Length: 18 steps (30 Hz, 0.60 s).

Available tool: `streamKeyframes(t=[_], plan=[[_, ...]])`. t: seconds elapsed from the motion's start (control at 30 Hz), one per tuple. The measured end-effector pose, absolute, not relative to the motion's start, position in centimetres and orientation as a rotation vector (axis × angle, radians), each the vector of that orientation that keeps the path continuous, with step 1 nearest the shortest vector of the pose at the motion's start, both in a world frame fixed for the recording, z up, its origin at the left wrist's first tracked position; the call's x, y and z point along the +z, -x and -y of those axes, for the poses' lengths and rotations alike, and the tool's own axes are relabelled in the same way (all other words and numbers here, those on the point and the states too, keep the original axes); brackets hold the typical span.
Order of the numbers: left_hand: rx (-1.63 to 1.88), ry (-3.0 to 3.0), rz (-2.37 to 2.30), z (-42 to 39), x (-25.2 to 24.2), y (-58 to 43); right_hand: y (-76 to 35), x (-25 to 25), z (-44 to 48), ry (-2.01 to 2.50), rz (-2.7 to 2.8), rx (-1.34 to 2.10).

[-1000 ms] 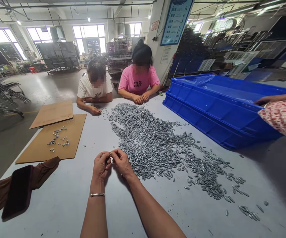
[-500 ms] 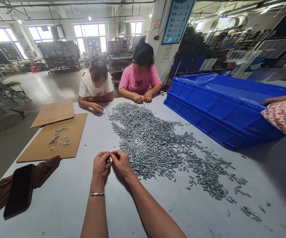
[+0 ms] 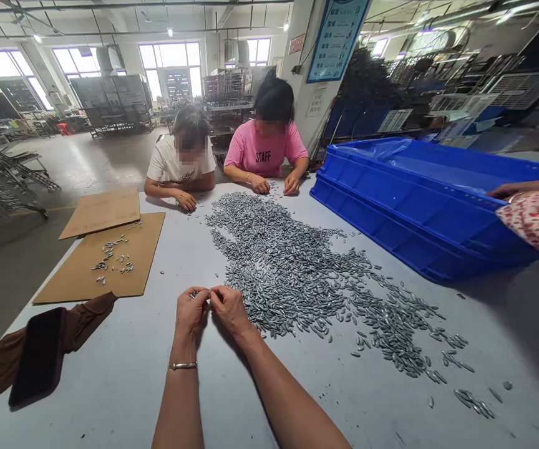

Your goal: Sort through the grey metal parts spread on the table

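My left hand (image 3: 191,312) and my right hand (image 3: 229,308) meet fingertip to fingertip over the grey table (image 3: 124,368). Both are curled in a pinch around a small grey metal piece (image 3: 209,291). Several more pieces seem to lie in my left hand's fingers. A bracelet circles my left wrist. A wide heap of the same small grey pointed metal pieces (image 3: 292,268) spreads from just right of my hands to the table's far side and off to the right.
Two people (image 3: 269,140) sit at the far end, hands in the pieces. A blue crate (image 3: 414,212) stands right, with another person's arm (image 3: 522,186) on its rim. Cardboard sheets (image 3: 105,252) with a few pieces lie left. A dark phone (image 3: 35,355) rests on brown cloth.
My hands stay together and barely shift. The person in pink has spread their hands apart on the table.
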<state>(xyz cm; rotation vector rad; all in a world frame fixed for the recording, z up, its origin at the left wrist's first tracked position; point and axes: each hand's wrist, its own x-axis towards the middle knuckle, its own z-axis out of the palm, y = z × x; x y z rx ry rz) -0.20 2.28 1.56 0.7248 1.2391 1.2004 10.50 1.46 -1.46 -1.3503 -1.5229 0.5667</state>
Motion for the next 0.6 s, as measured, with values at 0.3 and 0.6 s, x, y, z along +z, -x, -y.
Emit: streamKeyframes(t=[0.3,0.6], plan=[[1.189,-0.670,-1.188,-2.53,1.27,0.41,-10.34,-1.62,-1.56,1.323,1.444,0.649],[1.218,-0.596,-1.135,-2.95,0.77,0.68,-10.16,-1.29,-1.31,1.337,1.391,0.646]])
